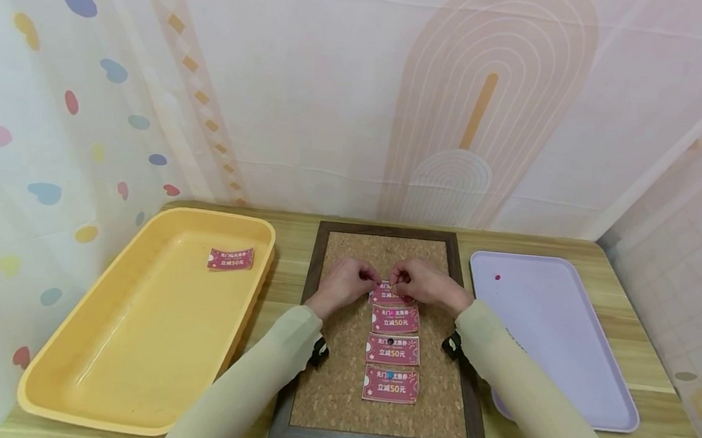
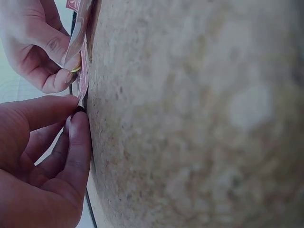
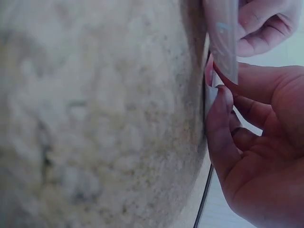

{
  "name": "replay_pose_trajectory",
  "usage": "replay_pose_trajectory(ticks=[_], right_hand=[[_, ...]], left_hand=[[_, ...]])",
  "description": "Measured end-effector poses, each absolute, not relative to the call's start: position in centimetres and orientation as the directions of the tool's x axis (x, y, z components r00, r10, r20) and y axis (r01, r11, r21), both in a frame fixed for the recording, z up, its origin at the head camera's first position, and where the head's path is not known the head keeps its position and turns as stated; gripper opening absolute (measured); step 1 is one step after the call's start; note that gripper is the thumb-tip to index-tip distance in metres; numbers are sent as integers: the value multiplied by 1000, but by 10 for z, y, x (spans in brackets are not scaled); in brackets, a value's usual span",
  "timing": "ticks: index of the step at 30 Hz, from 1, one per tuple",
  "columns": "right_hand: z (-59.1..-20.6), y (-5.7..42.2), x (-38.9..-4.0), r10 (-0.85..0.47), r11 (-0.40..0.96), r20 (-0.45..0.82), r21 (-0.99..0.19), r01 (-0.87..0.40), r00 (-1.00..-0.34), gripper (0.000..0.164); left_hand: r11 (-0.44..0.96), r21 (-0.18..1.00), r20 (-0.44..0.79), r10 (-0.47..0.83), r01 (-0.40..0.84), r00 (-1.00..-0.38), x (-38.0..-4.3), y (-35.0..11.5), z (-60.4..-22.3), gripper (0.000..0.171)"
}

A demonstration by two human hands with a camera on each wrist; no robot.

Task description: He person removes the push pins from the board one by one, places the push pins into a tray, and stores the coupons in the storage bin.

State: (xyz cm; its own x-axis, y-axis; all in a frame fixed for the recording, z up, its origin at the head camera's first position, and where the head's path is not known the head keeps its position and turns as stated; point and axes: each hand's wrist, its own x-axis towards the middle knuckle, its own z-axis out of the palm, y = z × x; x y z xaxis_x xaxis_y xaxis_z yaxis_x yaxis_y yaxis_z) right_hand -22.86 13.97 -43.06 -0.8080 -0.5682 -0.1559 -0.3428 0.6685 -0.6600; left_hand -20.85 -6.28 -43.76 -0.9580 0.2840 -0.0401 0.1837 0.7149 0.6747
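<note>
On the framed corkboard (image 1: 323, 409), several pink paper coupons lie in a column. My left hand (image 1: 346, 284) pinches the left edge of the topmost coupon (image 1: 387, 296), close over the cork. At the same coupon's right side, my right hand (image 1: 425, 281) holds its edge between thumb and fingers, and the paper edge (image 3: 210, 97) bends there. A small yellow bit (image 2: 76, 70) shows by the right thumb in the left wrist view. Below, one coupon (image 1: 403, 321) bears a pink pin, another (image 1: 402, 352) a black pin (image 1: 390, 342), and the lowest (image 1: 396, 389) a blue pin (image 1: 390, 375).
A yellow tub (image 1: 131, 339) stands left of the board with coupons (image 1: 231, 259) in its far right corner. To the right lies a lilac tray (image 1: 570, 346) with a small red pin (image 1: 498, 277). A patterned curtain (image 1: 311, 92) hangs behind the wooden table (image 1: 291, 231).
</note>
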Motion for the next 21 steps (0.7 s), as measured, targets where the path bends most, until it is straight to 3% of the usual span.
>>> replay_pose_trajectory(ticks=[7,21], right_hand=[[-425,148,-228,-591,589,-161,-756,-286,-791,10],[-412,164,-218,-482,570,7,-757,-320,-876,6]], left_hand=[[736,659,-68,263,155,-962,-209,-60,-434,9],[675,719,-64,300,164,-952,-209,-61,-419,12]])
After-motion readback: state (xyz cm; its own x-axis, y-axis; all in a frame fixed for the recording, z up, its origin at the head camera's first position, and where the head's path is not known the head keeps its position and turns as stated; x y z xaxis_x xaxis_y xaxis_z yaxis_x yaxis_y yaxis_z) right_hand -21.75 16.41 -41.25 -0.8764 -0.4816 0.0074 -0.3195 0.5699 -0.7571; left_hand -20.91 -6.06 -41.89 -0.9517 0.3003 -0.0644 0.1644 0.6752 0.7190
